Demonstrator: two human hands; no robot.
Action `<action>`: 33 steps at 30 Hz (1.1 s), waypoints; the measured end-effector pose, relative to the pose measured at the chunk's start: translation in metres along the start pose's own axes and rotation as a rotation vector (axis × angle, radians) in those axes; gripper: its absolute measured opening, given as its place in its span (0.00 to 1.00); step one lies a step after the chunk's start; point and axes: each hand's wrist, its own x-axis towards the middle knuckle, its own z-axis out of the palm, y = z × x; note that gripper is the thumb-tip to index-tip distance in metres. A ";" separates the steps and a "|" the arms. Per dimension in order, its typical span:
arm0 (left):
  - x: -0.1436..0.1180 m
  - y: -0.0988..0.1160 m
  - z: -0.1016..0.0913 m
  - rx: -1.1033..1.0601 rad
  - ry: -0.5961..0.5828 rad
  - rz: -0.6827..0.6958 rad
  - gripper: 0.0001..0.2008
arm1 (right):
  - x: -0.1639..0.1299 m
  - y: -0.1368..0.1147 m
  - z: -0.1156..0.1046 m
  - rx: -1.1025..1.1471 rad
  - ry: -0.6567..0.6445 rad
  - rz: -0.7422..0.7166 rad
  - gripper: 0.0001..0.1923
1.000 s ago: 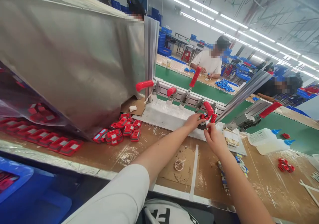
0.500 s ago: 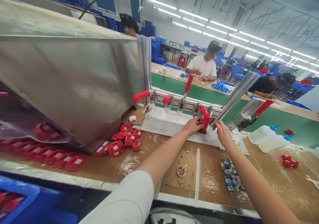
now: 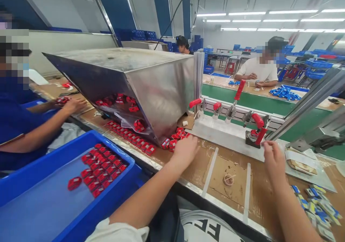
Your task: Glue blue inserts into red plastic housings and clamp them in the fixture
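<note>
My left hand is over the pile of red plastic parts, its back toward me; its fingers are blurred and mostly hidden. Just right of the clamp station, my right hand hangs with fingers curled and thumb close to the index finger. Whatever it may hold is too small to make out. Beside it, a red-handled toggle clamp stands above a black block, where some red shows. Several more toggle clamps line the metal rail to the left.
A blue bin holds rows of red parts. A sheet-metal hood stands behind my left hand. A small cup rests on cardboard; blue-and-yellow pieces lie at right. A co-worker's hands work at left.
My view has swung left. My left hand has left the clamp station and moved left to the red parts. The right hand has drawn slightly away from the clamp.
</note>
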 end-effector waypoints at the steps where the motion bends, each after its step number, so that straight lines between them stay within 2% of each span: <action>1: -0.007 -0.011 0.001 0.104 -0.045 -0.069 0.14 | -0.014 -0.007 0.003 0.001 -0.113 -0.102 0.22; 3: -0.018 -0.022 0.011 0.251 -0.103 -0.105 0.16 | -0.035 -0.021 0.011 -0.054 -0.447 -0.300 0.24; 5: -0.027 -0.024 0.024 0.295 -0.100 -0.036 0.17 | -0.046 -0.032 0.018 -0.132 -0.737 -0.447 0.25; 7: -0.032 -0.020 0.037 0.253 -0.071 0.072 0.14 | -0.049 -0.037 0.022 -0.192 -0.857 -0.524 0.23; 11: -0.023 -0.004 0.052 0.049 -0.060 0.261 0.12 | -0.049 -0.036 0.025 -0.196 -0.920 -0.558 0.19; 16: 0.018 0.036 0.055 -0.298 -0.026 0.357 0.16 | -0.051 -0.030 0.028 -0.079 -0.889 -0.546 0.15; 19: 0.046 0.065 0.062 -0.516 -0.086 0.389 0.17 | -0.051 -0.026 0.027 0.075 -0.866 -0.501 0.17; 21: 0.061 0.081 0.072 -0.673 -0.156 0.411 0.16 | -0.049 -0.022 0.026 0.217 -0.782 -0.414 0.20; 22: 0.066 0.087 0.080 -0.739 -0.188 0.416 0.15 | -0.048 -0.019 0.026 0.282 -0.697 -0.341 0.21; 25: 0.073 0.093 0.103 -0.921 -0.279 0.375 0.14 | -0.041 -0.011 0.027 0.364 -0.323 -0.038 0.22; 27: 0.074 0.089 0.116 -1.043 -0.349 0.320 0.17 | -0.036 -0.006 0.031 0.349 -0.146 0.122 0.21; 29: 0.074 0.084 0.123 -1.135 -0.411 0.267 0.22 | -0.032 0.000 0.037 0.326 -0.097 0.196 0.21; 33: 0.075 0.080 0.126 -1.200 -0.467 0.194 0.26 | -0.030 0.007 0.046 0.324 -0.147 0.220 0.21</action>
